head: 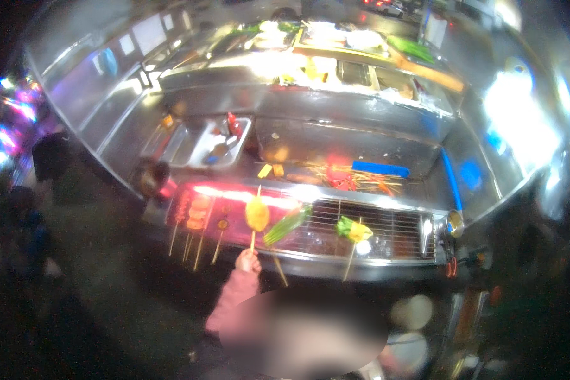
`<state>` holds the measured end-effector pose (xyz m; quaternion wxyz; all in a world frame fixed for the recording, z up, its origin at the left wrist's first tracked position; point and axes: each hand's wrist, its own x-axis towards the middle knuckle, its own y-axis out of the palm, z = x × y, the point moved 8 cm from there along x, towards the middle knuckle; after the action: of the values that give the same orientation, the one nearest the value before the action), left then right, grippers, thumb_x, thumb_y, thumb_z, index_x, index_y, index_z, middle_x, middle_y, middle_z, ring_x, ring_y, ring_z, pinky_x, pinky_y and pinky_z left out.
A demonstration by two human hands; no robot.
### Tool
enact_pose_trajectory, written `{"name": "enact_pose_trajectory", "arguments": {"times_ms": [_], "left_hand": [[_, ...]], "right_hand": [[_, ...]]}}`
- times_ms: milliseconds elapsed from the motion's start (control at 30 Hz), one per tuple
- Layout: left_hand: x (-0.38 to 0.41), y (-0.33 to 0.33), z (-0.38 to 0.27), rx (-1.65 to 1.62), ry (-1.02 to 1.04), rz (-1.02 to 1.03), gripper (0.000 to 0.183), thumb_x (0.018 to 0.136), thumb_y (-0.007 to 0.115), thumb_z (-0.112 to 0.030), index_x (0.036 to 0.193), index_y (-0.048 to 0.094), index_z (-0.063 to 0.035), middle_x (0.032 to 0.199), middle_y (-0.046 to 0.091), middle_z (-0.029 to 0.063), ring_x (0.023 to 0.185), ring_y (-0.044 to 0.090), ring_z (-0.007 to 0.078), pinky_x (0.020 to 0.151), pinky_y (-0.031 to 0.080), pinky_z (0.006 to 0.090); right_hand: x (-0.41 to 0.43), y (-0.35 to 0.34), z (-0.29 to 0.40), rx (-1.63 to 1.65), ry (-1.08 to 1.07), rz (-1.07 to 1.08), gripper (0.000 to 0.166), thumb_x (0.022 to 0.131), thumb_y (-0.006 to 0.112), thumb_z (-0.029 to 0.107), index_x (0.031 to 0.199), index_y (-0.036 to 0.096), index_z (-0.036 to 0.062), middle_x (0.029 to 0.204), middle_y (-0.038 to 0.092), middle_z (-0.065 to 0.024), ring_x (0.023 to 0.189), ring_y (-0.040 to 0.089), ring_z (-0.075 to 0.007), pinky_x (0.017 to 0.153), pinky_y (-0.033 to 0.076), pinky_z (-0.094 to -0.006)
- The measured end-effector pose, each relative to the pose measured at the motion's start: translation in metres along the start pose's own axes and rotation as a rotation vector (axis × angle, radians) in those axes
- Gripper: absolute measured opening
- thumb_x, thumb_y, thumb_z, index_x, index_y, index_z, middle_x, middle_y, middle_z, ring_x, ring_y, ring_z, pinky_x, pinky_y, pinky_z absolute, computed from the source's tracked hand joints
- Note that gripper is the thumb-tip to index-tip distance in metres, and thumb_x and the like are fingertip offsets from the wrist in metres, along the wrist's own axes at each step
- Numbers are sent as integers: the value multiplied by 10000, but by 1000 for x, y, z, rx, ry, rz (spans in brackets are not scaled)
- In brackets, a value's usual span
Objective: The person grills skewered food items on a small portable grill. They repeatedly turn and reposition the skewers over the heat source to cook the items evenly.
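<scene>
My left hand (248, 260), below a pink sleeve, grips the bamboo stick of a skewer with a yellow-orange piece of food (257, 213). The food stands over the near side of a wire-rack grill (394, 237). Just right of it lies a skewer of long green vegetables (289, 225). Further right is a skewer with green leaf and yellow food (356, 230). Left of my hand, under pink light, rest a skewer of round pinkish pieces (198, 212), a thin reddish skewer (181, 209) and a small dark one (223, 223). My right hand is out of view.
Behind the grill lie loose bamboo sticks (377, 181), a long blue object (380, 168) and yellow blocks (265, 171). A white tray (246, 135) holds a red bottle (232, 124). Metal walls enclose the counter; greens (411, 49) lie at the far edge. Red-handled scissors or tongs (451, 267) hang right.
</scene>
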<state>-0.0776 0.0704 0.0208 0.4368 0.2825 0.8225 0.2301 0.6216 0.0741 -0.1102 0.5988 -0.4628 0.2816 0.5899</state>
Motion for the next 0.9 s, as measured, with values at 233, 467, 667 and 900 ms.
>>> {"name": "enact_pose_trajectory", "arguments": {"times_ms": [233, 467, 667, 900], "left_hand": [[-16, 63, -9, 179, 231, -61, 136, 893, 410, -171, 818, 472, -77, 498, 324, -30, 343, 292, 88, 311, 252, 236], [-26, 101, 2, 120, 179, 69, 111, 890, 419, -142, 828, 483, -76, 515, 329, -28, 369, 292, 95, 335, 257, 247], [-34, 102, 5, -322, -14, 100, 113, 881, 401, -119, 824, 480, -62, 507, 293, -20, 375, 268, 103, 346, 229, 253], [34, -58, 40, -2, -104, -167, 163, 845, 474, -240, 821, 499, -82, 509, 355, -16, 394, 350, 122, 358, 312, 276]], "right_hand": [[-16, 17, 30, 0, -46, 142, 246, 821, 517, 106, 1065, 493, 82, 809, 581, -117, 685, 596, -235, 551, 500, -351], [-16, 13, 36, -5, -47, 132, 266, 816, 512, 94, 1080, 488, 79, 801, 584, -127, 671, 596, -237, 541, 498, -347], [-21, 4, 33, -1, -46, 114, 282, 811, 508, 83, 1092, 484, 75, 795, 586, -135, 659, 597, -238, 532, 497, -344], [-20, 4, 37, 17, -53, 137, 302, 806, 503, 70, 1107, 480, 72, 787, 589, -145, 645, 598, -239, 522, 496, -340]]}}
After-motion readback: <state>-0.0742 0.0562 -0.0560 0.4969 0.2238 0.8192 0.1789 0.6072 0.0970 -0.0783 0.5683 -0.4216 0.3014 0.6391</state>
